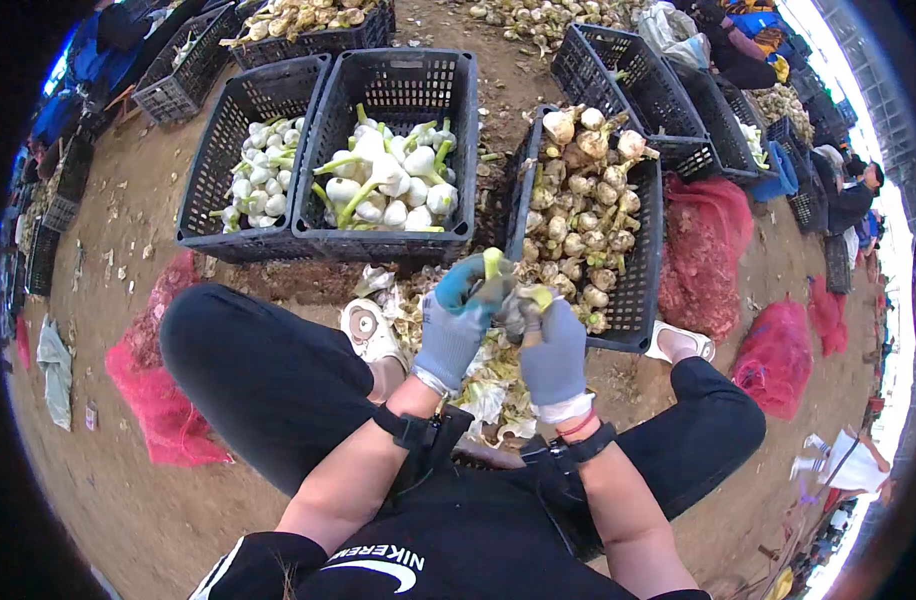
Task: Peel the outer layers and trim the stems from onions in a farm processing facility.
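Observation:
My left hand (453, 326), in a grey and teal work glove, is closed around a garlic bulb whose cut green stem (492, 262) pokes up past the fingers. Most of that bulb is hidden by the gloves. Close against it, my right hand (554, 352), gloved in grey, has its fingers curled on a yellowish piece of garlic skin (537, 296). Beyond my left hand stands a black plastic crate (383, 244) with clean white garlic bulbs (387, 180). A tilted crate (649, 300) of untrimmed brownish garlic bulbs (578, 217) lies beyond my right hand.
Garlic peelings (495, 390) litter the ground between my legs. Another crate (195, 225) holds smaller white bulbs. Red mesh sacks (702, 255) stand right, another (154, 397) left. More crates (623, 82) stand farther back. People (848, 187) are at the right edge.

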`<state>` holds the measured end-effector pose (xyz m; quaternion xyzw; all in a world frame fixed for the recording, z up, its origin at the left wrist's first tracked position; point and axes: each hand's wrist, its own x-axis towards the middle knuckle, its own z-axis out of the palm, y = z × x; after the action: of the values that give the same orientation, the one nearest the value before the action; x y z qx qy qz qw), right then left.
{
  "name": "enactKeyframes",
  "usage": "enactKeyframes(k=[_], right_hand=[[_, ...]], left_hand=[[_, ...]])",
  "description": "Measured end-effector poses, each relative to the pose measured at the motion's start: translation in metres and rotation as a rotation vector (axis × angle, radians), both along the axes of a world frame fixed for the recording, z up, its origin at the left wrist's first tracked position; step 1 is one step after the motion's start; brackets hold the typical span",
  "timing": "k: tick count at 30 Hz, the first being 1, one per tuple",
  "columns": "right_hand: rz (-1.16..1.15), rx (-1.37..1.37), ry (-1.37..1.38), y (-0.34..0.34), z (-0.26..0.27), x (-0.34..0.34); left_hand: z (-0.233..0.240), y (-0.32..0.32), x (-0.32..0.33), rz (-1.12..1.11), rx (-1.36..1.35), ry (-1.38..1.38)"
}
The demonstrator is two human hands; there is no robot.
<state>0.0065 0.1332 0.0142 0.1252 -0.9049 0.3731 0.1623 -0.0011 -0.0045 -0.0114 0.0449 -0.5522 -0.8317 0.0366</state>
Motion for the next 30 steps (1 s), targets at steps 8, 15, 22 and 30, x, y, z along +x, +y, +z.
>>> enactKeyframes(k=[8,15,22,30], right_hand=[[-0.265,-0.165,-0.399,0.029,-0.026,-0.029],[0.299,0.364,-0.557,0.014,-0.076,0.032],[0.208,-1.014,-1.051,0.022,-0.011,-0.007],[0.117,-0.592,-0.331,0.015,0.018,-0.013]], left_hand=[[0.039,-0.01,-0.002,-0.065,-0.37,0.198],[0.004,-0.015,-0.019,-0.092,1.011,-0.165],[0.013,-0.008,-0.012,-0.203,0.453,-0.014],[0.03,-0.005,-0.003,-0.199,0.177,-0.079]])
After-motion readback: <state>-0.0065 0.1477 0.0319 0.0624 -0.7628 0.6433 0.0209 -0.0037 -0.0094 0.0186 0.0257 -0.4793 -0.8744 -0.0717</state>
